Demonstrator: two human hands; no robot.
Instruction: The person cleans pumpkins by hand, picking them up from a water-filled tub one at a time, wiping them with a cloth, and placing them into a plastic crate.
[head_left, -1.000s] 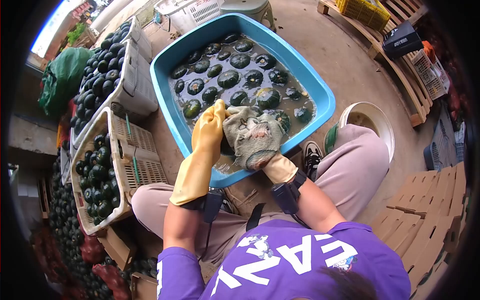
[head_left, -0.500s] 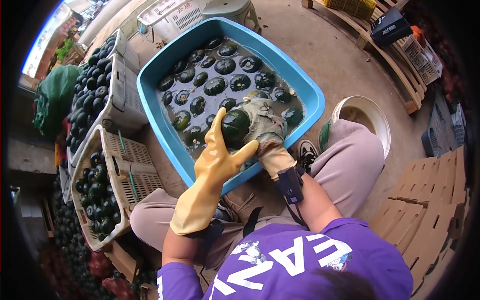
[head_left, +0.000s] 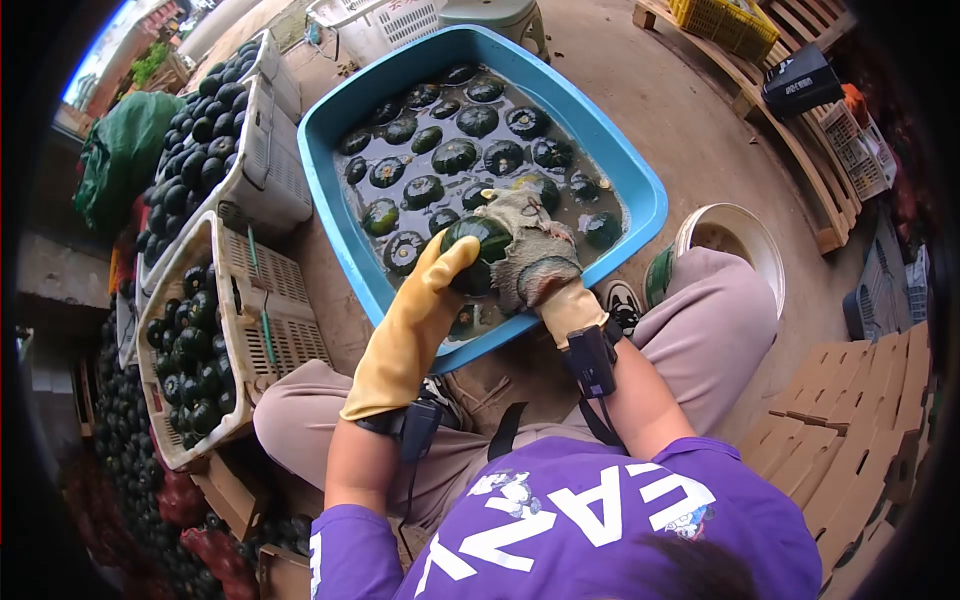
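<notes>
A dark green kabocha squash (head_left: 478, 250) is held between my two hands above the near end of a blue tub (head_left: 655, 200). My left hand (head_left: 437, 278), in a yellow rubber glove, grips it from the near left side. My right hand (head_left: 535, 255) has a rough grey cloth over its glove and presses on the squash's right side; the cloth hides the fingers. Murky water (head_left: 440, 150) fills the tub, where several more squashes (head_left: 455, 156) float around my hands.
Crates of squashes (head_left: 190, 350) stand at my left, beside a green sack (head_left: 125, 160). A white bucket (head_left: 765, 255) sits by my right knee. Flat cardboard boxes (head_left: 850, 420) lie at the right, and a wooden pallet (head_left: 790, 140) is farther back.
The fingers of my left hand, spread out beside the squash before, have closed around it. My right hand stays on it with the cloth. The view has shifted slightly.
</notes>
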